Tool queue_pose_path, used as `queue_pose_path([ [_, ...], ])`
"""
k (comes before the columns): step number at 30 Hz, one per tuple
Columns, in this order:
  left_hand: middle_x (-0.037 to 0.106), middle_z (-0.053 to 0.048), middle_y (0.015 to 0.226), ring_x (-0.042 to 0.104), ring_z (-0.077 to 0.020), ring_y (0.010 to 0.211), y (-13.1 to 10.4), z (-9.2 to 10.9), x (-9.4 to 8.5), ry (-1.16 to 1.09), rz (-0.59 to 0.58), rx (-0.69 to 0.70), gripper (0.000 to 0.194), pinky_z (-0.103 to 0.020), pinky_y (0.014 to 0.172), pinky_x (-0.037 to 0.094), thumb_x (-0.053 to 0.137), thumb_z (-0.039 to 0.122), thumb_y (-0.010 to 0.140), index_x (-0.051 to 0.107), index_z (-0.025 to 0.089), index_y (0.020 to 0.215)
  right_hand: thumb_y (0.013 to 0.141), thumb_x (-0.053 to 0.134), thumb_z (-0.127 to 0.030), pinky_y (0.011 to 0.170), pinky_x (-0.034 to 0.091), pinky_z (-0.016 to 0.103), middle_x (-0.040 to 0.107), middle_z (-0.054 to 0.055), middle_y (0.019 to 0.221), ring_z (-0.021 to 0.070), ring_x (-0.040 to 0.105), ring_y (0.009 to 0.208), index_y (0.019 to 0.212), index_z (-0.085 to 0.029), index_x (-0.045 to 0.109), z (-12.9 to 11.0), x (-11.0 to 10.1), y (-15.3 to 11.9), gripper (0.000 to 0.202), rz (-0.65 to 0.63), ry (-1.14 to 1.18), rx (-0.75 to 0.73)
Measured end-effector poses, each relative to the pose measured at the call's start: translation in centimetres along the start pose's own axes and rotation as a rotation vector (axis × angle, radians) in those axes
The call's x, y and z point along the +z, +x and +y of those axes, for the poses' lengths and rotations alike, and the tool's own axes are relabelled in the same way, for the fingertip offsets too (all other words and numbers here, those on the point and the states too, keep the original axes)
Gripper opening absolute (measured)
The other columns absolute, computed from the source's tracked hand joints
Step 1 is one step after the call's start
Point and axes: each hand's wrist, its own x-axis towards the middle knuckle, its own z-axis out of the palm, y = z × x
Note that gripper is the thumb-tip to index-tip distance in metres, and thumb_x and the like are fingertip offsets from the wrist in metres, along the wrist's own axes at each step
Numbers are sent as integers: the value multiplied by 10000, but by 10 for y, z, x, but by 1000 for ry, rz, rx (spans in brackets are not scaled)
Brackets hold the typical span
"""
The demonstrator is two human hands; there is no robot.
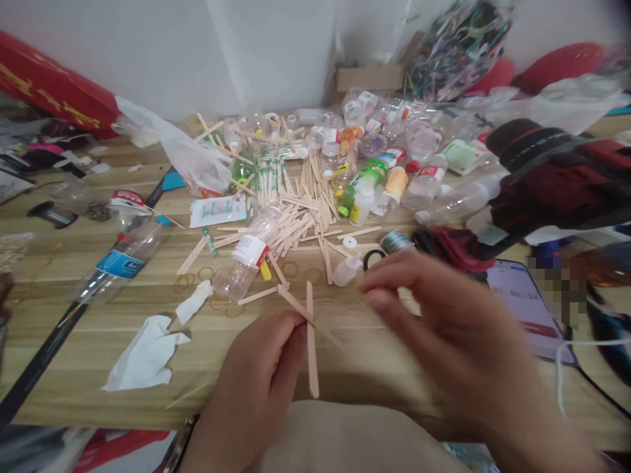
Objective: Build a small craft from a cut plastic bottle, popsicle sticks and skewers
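Two wooden craft sticks cross each other in my left hand (261, 368), pinched near the crossing between thumb and finger. One craft stick (311, 361) points up and down; the other craft stick (290, 302) slants across it, its lower right end blurred. To the right, my right hand (453, 328) hangs apart from the sticks, smeared by motion. Its thumb and forefinger are pressed together, and whatever they may hold cannot be made out. A small white dropper bottle (347, 269) stands just beyond its fingertips. Beyond both hands lies a pile of loose craft sticks (296, 223).
An empty plastic bottle (249, 253) lies ahead of my left hand, with rubber bands (231, 305) and crumpled tissue (145, 355) nearby. Several plastic bottles (365, 184) crowd the back. At right are a red power tool (557, 177) and a phone (527, 302).
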Motion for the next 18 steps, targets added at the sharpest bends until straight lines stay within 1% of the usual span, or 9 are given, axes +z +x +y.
queue_pose_path([
  [2,615,26,665,535,-135,579,0,2,-1,-30,-38,-5,242,-227,588,435,424,221,950,545,237,741,915,602,-252,632,477,259,653,8,790,146,604,724,896,-233,660,10,13,-1,64,-75,-3,-53],
  [4,619,30,667,536,-129,577,1,3,0,-55,-74,-14,251,-222,594,437,421,213,949,536,235,728,911,603,-252,598,459,258,670,9,782,152,617,707,941,-240,667,19,25,-5,72,-163,29,-34],
  [6,642,28,697,559,-129,599,1,3,1,-81,-103,-31,242,-220,596,440,413,215,954,559,237,762,912,608,-293,604,464,266,702,18,820,167,643,736,958,-242,666,24,32,-11,90,-247,103,55],
  [9,687,19,781,599,-130,653,-1,3,4,-122,-123,-57,227,-219,594,439,410,223,961,597,242,833,925,577,-333,573,463,259,719,17,821,169,664,730,945,-244,634,24,37,-19,108,-354,236,231],
  [10,695,17,802,602,-129,657,-2,3,5,-132,-131,-64,226,-220,588,436,410,230,965,606,244,853,932,562,-342,560,457,257,713,14,803,164,661,714,932,-245,619,24,38,-20,113,-372,273,279],
  [12,691,16,802,593,-128,642,-5,3,6,-144,-149,-86,233,-221,568,426,406,251,978,620,248,886,945,535,-350,567,451,258,694,8,773,154,646,697,898,-244,591,23,39,-22,128,-372,334,325],
  [15,646,25,714,562,-127,593,-8,2,9,-166,-162,-118,257,-222,537,408,398,287,992,631,250,892,959,530,-370,591,437,257,660,5,768,140,605,697,864,-236,570,26,41,-24,169,-347,425,333],
  [18,626,28,693,560,-126,594,-9,1,11,-200,-145,-124,256,-219,543,413,403,300,995,620,245,871,972,523,-394,577,405,250,615,-3,755,126,546,670,883,-227,562,30,42,-26,193,-342,484,332],
])
